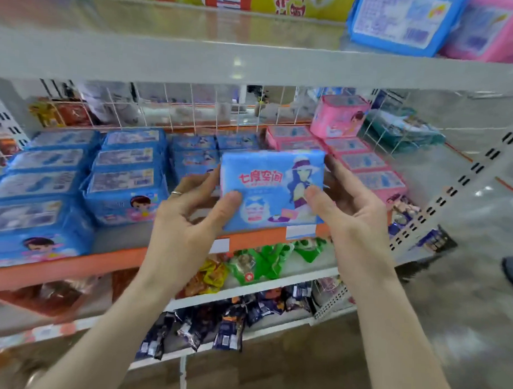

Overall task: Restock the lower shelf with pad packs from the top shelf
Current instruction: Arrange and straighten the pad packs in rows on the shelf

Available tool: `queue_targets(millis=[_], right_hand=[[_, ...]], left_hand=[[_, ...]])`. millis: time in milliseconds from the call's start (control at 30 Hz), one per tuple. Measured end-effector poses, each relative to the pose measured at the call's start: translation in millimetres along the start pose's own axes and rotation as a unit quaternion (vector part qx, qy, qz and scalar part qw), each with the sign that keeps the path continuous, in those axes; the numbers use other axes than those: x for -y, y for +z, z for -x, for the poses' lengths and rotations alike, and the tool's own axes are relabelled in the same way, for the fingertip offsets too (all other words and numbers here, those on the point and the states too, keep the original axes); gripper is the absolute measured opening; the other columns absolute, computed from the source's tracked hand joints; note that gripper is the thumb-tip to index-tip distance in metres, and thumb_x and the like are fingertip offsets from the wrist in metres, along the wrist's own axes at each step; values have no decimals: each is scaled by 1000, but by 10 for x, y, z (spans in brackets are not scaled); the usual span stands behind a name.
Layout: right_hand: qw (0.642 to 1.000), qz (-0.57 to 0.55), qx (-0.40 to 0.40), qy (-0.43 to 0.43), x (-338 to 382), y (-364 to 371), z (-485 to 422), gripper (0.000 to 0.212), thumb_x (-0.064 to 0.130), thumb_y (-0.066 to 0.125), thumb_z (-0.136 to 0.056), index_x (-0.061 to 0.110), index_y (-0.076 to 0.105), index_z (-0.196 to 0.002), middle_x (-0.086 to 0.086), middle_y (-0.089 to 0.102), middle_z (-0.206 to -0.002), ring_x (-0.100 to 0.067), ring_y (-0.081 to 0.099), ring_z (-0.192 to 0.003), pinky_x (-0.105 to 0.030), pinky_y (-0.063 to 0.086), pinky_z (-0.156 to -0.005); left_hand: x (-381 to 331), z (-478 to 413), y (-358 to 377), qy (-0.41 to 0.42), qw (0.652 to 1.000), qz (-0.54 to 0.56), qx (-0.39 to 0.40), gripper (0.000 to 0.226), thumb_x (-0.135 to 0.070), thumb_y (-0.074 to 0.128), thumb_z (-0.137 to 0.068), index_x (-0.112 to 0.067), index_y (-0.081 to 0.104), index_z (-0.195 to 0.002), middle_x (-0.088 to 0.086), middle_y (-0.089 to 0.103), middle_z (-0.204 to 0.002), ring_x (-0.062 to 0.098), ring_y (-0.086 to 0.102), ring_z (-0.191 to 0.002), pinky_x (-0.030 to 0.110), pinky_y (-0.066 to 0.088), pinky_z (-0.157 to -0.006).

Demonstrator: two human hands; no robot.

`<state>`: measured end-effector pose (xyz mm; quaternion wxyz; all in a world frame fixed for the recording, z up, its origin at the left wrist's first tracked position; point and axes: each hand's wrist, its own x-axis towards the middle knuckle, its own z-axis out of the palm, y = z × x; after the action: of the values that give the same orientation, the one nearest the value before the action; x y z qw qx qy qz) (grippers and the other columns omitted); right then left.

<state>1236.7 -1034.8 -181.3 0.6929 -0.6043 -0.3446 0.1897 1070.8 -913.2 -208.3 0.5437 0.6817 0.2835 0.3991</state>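
Slip risk: the left hand and right hand grip the pad pack only at its side edges, and its glossy wrapper could slide free.
Knock risk: pushing in could shove the blue stacks or pink rows.
Left hand: thumb on the front, fingers curled behind.
Right hand: the same grip, mirrored.
Pack: upright, held before the lower shelf, not yet set down.

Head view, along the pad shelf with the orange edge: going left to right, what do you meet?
Far-left blue pad stack → second blue pad stack → left hand → held blue pack → right hand → teal packs. The pink packs overlap the right hand, so they are left out.
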Motion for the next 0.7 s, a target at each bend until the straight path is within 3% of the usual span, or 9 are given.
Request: queue_targets(millis=[100, 200, 300, 400, 567, 700], right_hand=[[998, 7, 49, 38, 14, -89, -20, 33, 13, 70, -89, 28, 66, -118, 11, 76, -107, -8, 70, -104, -36, 55, -97], [995, 7, 88, 51, 30, -195, -16, 27, 11, 68, -91, 30, 69, -109, 12, 77, -99, -6, 71, -99, -29, 55, -91], [992, -3, 109, 57, -7, -319, 12, 25, 9, 68, -91, 25, 71, -110, 7, 78, -96, -9, 72, -95, -22, 56, -82], [990, -8, 125, 71, -46, -452, 65, 25, 10, 66, -92, 17, 72, -116, 3, 77, -100, -16, 72, -99, -25, 58, -83], [983, -19, 159, 88, -82, -688, 137, 23, 10, 64, -94, 28, 72, -106, 2, 77, -102, -19, 72, -99, -33, 58, -85], [981, -33, 166, 100, -118, -908, 189, 22, 10, 65, -93, 24, 71, -109, 2, 77, -102, -18, 72, -99, -31, 58, -84]], left_hand=[[18, 110, 91, -68, 994, 69, -49, 42, -56, 74, -79, -38, 70, -116, -9, 75, -110, 10, 71, -102, 26, 60, -80], [-35, 224, 213, -86, 989, 78, -90, 43, -46, 67, -76, -29, 67, -116, -12, 77, -99, 10, 73, -95, 24, 59, -78], [-69, 352, 341, -93, 986, 73, -114, 47, -44, 66, -78, -22, 68, -120, -7, 78, -100, 13, 74, -94, 28, 61, -78], [-115, 502, 482, -97, 984, 70, -134, 33, -41, 65, -80, -28, 70, -110, -10, 78, -95, 9, 74, -88, 30, 62, -77], [-164, 712, 721, -104, 979, 55, -166, 45, -45, 66, -78, -26, 70, -119, -10, 78, -96, 11, 74, -92, 38, 59, -85], [-149, 858, 925, -103, 977, 61, -174, 47, -44, 65, -78, -24, 68, -120, -13, 78, -92, 5, 73, -86, 29, 61, -77]])
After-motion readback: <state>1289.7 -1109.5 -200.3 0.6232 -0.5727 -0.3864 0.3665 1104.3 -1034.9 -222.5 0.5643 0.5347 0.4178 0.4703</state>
